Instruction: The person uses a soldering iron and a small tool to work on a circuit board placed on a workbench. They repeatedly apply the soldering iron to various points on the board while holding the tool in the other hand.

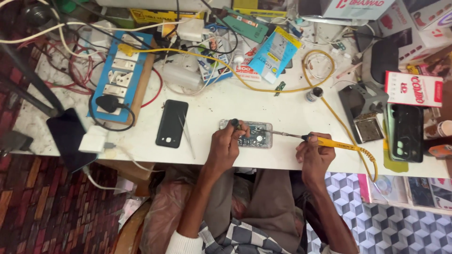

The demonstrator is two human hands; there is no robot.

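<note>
While left hand (225,143) pinches opened phone (246,133) | right hand (312,153) grips yellow-handled soldering iron (325,141), metal tip on board.

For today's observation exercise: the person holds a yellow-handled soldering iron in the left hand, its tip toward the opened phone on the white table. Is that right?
Not quite. The head view shows the yellow-handled soldering iron in the right hand, not the left. Its tip does point toward the opened phone on the white table.

An opened phone (246,133) lies on the table (263,103), right of another phone (172,123).
</note>
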